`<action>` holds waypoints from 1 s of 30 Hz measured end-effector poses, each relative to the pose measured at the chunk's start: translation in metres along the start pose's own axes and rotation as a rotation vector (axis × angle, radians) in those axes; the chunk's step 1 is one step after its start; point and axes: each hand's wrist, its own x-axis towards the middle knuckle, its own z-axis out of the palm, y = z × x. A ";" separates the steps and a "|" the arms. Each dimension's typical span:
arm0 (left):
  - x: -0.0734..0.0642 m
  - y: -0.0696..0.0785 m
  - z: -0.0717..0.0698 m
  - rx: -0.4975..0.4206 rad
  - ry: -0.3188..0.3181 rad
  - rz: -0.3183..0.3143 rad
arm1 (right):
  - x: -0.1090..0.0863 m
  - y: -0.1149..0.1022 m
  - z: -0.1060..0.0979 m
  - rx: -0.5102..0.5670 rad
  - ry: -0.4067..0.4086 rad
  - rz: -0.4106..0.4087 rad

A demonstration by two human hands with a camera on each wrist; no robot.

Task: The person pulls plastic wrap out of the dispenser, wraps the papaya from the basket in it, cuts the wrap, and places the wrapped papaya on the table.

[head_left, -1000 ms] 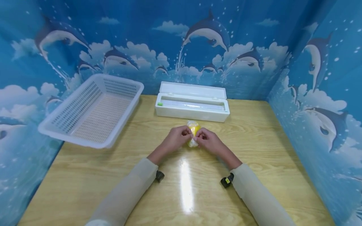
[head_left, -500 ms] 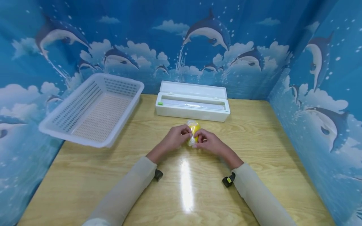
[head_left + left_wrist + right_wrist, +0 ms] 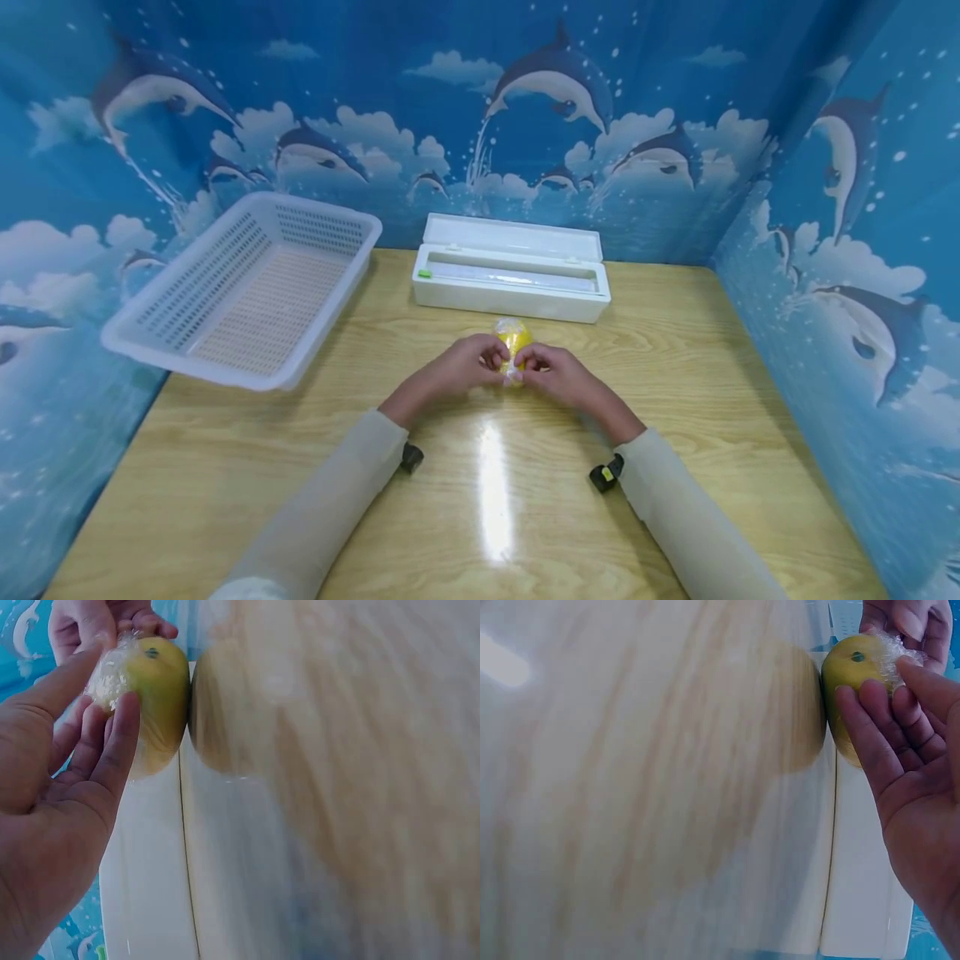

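Observation:
A rounded yellow fruit (image 3: 513, 334) with a small green stem spot lies on the table, between the two hands. Clear plastic wrap (image 3: 112, 675) covers it and bunches up along its top, shiny and crumpled. From the left, my left hand (image 3: 474, 364) pinches the gathered wrap between thumb and fingers. My right hand (image 3: 557, 372) pinches the wrap from the other side, its fingertips close to the left ones. In the right wrist view, the lower fingers of the right hand (image 3: 915, 742) lie along the side of the fruit (image 3: 847, 667).
Behind the fruit stands a long white wrap dispenser box (image 3: 510, 302), lid up, with a roll (image 3: 517, 277) and a green slider (image 3: 424, 275) inside. A white perforated basket (image 3: 315, 333) stands at the left. Dolphin-print curtains surround the wooden table (image 3: 675, 358).
Both hands stay at the fruit and shift their fingers on the wrap. My left wrist has swung slightly outward to the left. The box and basket stay put.

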 end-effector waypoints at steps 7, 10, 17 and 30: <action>0.000 0.002 0.002 0.071 0.001 0.020 | 0.000 -0.001 0.000 0.026 -0.004 0.027; 0.000 0.003 0.002 0.067 0.013 0.008 | 0.001 0.001 0.001 0.028 -0.014 0.036; -0.001 0.000 0.001 0.036 0.022 -0.021 | 0.001 0.002 0.000 0.070 -0.063 0.041; -0.002 -0.002 -0.002 0.025 0.015 -0.019 | 0.001 0.003 0.000 0.026 -0.048 -0.015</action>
